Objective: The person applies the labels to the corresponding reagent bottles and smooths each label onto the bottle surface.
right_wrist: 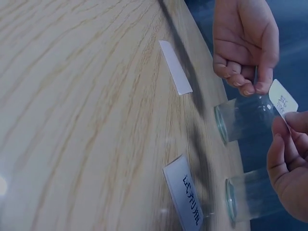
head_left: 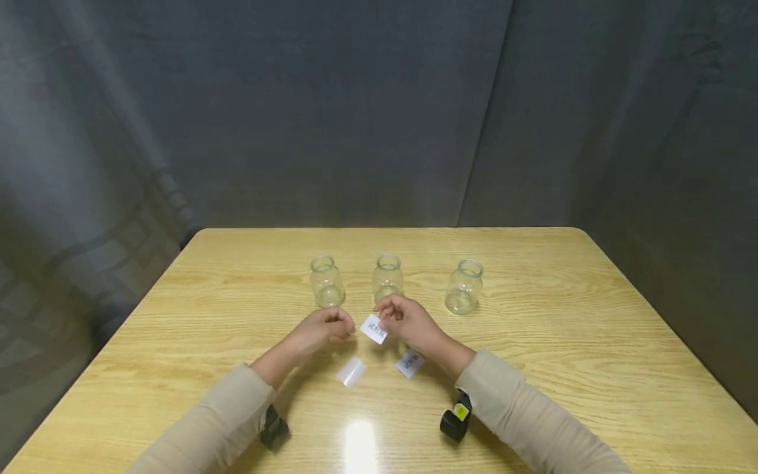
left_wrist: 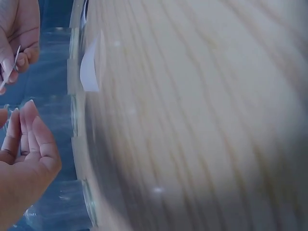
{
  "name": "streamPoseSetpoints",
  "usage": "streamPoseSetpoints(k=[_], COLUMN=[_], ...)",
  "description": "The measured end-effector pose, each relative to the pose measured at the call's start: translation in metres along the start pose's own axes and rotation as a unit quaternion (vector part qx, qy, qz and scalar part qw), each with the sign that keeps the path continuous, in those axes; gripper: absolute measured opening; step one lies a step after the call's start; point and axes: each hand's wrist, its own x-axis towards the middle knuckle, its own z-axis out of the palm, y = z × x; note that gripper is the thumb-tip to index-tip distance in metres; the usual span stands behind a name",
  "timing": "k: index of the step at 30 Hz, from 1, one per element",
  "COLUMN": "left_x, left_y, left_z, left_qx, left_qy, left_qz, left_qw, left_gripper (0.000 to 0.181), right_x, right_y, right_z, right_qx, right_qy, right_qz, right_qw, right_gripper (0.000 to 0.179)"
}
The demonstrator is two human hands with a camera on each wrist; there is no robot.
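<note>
A small white label [head_left: 373, 328] with black handwritten characters is pinched between the thumb and fingers of my right hand [head_left: 417, 327]. Just left of it, my left hand [head_left: 322, 334] hovers over the table with fingers loosely bent; I see nothing held in it. In the right wrist view, its fingertips [right_wrist: 248, 89] come close to the label's edge. On the table below lie a blank white slip [head_left: 352, 372], slightly curled, and a second written label [head_left: 410, 363], partly under the right wrist. The middle glass jar [head_left: 387, 276] stands just behind the hands.
Two more lidless glass jars stand in the same row, a left jar [head_left: 327, 283] and a right jar [head_left: 464, 288]. Everything is on a wood-grain table [head_left: 580, 342], with a dark grey curtain [head_left: 331, 112] behind it. Black wrist cameras hang below both sleeves.
</note>
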Motion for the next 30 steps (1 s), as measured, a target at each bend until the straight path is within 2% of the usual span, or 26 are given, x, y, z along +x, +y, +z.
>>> streamPoseSetpoints(k=[4, 10, 15, 20, 25, 30], left_x=[0.001, 0.003, 0.005, 0.004, 0.004, 0.003], left_y=[0.002, 0.004, 0.005, 0.002, -0.001, -0.003], left_z=[0.002, 0.005, 0.008, 0.008, 0.006, 0.005], left_qx=[-0.02, -0.06, -0.044, -0.024, -0.029, -0.035], left_qy=[0.005, -0.013, -0.008, 0.0, 0.02, 0.049], left_qz=[0.009, 0.027, 0.024, 0.025, 0.029, 0.03], left_qw=[0.9998, 0.9978, 0.9987, 0.9994, 0.9989, 0.9977], left_gripper=[0.018, 0.02, 0.016, 0.014, 0.01, 0.007], right_x=[0.001, 0.005, 0.006, 0.003, 0.008, 0.009], right_y=[-0.002, -0.002, -0.001, -0.01, 0.0, -0.003], right_z=[0.002, 0.004, 0.006, 0.009, 0.011, 0.014], right_qx=[-0.003, -0.005, -0.013, -0.021, -0.03, -0.041], right_qy=[0.012, 0.022, 0.018, 0.018, 0.016, 0.021], right_qz=[-0.003, -0.019, -0.021, -0.01, -0.001, -0.001], right_qw=[0.9999, 0.9996, 0.9995, 0.9996, 0.9994, 0.9989], right_gripper=[0.021, 0.019, 0.017, 0.015, 0.014, 0.014])
